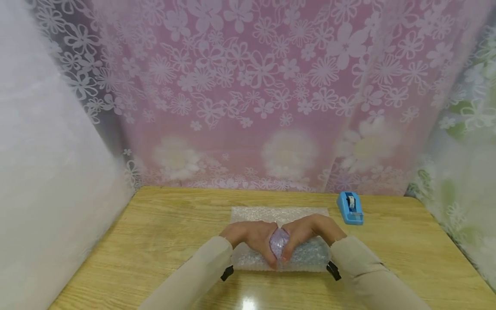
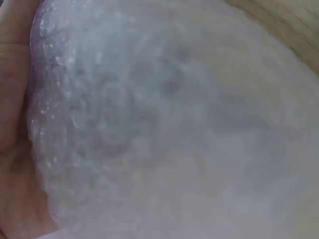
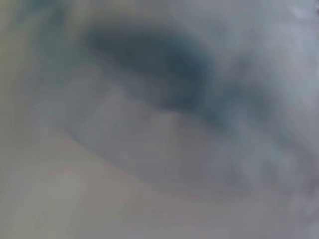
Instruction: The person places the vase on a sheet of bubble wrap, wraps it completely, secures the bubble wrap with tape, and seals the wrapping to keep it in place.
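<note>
A sheet of bubble wrap (image 1: 248, 214) lies on the table, its near part bunched into a thick wrapped bundle (image 1: 311, 254). My left hand (image 1: 255, 236) grips the bundle from the left and my right hand (image 1: 306, 231) from the right, with the two hands almost meeting at its middle. Between them shows a purplish patch of wrap (image 1: 278, 242). What lies inside cannot be made out. In the left wrist view, the left hand (image 2: 17, 124) is against the crinkled bubble wrap (image 2: 124, 114). Blurred wrap (image 3: 149, 149) with a dark bluish area fills the right wrist view.
A blue tape dispenser (image 1: 350, 209) stands at the back right of the wooden table (image 1: 166, 228). Behind the table hangs a pink floral curtain (image 1: 252, 107), with pale sheets at both sides. Dark wrist-camera parts (image 1: 227, 273) show below the sleeves.
</note>
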A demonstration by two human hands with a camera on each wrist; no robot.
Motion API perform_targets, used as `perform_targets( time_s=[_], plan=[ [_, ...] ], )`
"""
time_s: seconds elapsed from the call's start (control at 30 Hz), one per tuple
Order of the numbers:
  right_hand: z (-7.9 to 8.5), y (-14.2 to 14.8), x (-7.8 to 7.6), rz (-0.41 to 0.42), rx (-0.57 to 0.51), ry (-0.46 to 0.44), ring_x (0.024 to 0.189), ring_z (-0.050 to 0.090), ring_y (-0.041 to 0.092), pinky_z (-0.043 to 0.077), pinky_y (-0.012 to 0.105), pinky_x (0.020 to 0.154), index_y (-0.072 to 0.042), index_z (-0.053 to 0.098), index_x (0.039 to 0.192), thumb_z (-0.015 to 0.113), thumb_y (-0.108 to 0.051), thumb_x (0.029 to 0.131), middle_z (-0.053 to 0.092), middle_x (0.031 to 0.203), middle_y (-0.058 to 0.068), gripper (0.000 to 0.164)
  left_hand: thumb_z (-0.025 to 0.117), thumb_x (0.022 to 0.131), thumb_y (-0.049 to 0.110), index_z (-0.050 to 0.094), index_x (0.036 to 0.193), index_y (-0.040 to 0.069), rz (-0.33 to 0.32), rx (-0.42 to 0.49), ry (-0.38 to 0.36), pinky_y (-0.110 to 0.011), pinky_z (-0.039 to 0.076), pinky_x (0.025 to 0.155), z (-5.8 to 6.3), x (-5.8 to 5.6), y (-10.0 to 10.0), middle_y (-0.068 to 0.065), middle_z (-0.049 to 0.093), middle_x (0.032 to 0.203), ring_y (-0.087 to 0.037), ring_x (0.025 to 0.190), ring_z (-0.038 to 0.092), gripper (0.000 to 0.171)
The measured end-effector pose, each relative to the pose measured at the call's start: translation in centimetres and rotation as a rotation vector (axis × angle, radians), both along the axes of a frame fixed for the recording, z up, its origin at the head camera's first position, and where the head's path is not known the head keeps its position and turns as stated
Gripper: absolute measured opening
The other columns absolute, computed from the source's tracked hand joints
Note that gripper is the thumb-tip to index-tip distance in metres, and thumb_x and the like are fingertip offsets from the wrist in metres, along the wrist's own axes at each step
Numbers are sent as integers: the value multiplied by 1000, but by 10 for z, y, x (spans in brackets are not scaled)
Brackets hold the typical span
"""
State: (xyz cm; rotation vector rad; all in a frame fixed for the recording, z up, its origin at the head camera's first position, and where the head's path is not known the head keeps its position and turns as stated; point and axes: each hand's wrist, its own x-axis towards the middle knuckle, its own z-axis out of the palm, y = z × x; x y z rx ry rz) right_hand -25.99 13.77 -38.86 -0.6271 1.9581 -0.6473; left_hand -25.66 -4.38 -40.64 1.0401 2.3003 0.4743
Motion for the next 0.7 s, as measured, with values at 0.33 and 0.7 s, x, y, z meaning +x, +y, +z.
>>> perform_targets(
  time_s=[0.33,0.7],
  plan=[
    [14,5,27,-83,252,441,134,29,39,28,58,103,-3,32,146,77,-59,66,34,146,17,107,87,65,36,51,109,14,20,-35,16,-23,49,62,4,7,2,7,55,88,-7,74,56,61],
    [12,0,78,-66,120,951,131,33,39,26,54,106,7,29,144,81,-52,67,37,143,20,111,86,65,40,46,128,10,1,-67,42,-24,48,75,5,6,6,7,58,99,-6,86,56,81]
  ],
)
